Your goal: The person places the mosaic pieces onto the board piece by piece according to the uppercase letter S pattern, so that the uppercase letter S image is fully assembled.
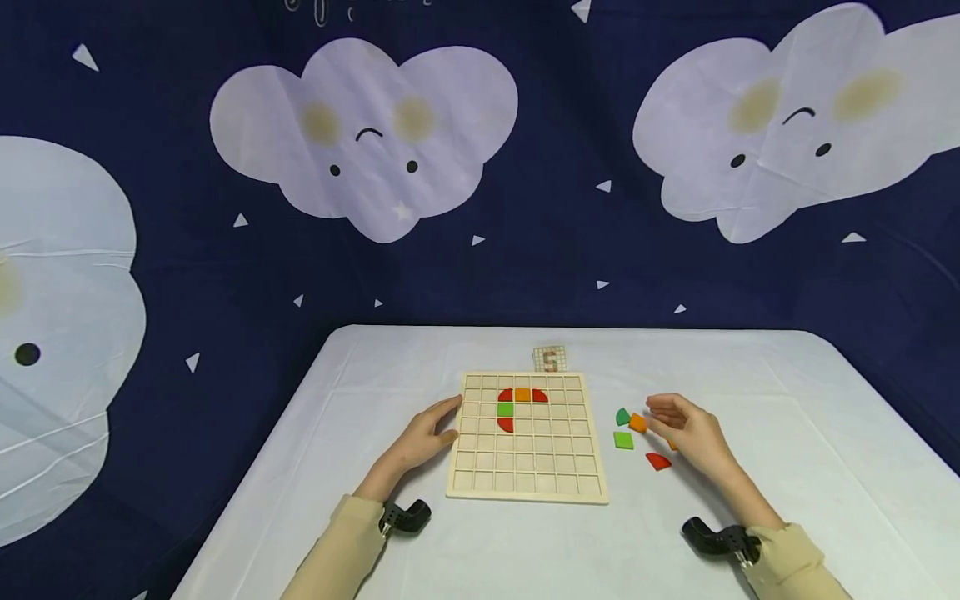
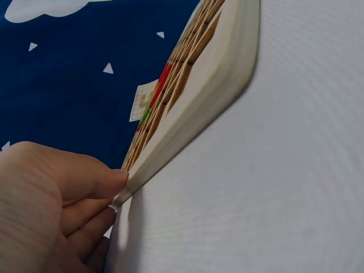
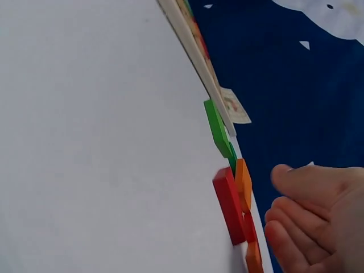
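Observation:
A square wooden grid board [image 1: 525,481] lies on the table; red quarter-round pieces, an orange square [image 1: 522,395] and a green square [image 1: 506,409] sit in its upper cells. My left hand [image 1: 420,437] rests at the board's left edge, thumb and fingertips against its side, as the left wrist view also shows. Over the loose pieces to the right of the board hovers my right hand [image 1: 693,433], fingers loosely bent, nothing visible between them. Near it lie an orange square [image 1: 637,422], a green square [image 1: 623,440], a dark green piece [image 1: 622,416] and a red quarter-round [image 1: 658,461].
Behind the board's top edge is a small pattern card [image 1: 550,359] with a grid and a brownish figure. A white cloth covers the table [image 1: 750,367]. A dark blue curtain [image 1: 555,275] with clouds hangs behind. Part of another orange piece [image 1: 672,445] shows beside the right hand.

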### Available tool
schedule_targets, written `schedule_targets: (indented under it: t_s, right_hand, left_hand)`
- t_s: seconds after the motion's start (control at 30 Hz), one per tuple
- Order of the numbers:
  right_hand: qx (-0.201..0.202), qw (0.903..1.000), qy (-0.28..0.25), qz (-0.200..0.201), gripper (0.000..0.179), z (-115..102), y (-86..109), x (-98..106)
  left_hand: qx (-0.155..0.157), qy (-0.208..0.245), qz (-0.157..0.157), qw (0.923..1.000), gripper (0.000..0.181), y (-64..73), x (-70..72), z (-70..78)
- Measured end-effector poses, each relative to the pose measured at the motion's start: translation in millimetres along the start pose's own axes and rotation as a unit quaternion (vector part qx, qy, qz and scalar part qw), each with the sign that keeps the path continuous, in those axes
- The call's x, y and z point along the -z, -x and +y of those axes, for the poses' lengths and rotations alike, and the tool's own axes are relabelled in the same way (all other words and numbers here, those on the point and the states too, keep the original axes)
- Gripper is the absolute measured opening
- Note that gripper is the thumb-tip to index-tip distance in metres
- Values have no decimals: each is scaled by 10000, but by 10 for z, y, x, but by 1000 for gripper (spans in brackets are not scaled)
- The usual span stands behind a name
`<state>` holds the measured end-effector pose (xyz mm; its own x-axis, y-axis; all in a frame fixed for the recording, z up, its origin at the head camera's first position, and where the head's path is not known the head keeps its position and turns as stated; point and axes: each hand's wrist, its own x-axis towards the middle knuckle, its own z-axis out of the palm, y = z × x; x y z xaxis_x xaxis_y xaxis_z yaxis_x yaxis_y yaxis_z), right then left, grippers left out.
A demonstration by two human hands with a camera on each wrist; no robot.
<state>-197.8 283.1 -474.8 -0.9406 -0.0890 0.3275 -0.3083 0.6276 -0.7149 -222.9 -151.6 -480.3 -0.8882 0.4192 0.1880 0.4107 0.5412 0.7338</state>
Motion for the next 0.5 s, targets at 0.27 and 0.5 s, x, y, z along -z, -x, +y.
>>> schedule_targets:
  t_s: [0.27,0.5]
  right_hand:
    - [493,9948,884,114,38,84,17,-77]
    - [642,9923,1056,-1,35,97,24,-103]
  left_hand:
    - [29,-16,53,10000,57,-8,-2,7]
    - [55,-13,86,9999,56,-10,-10,5]
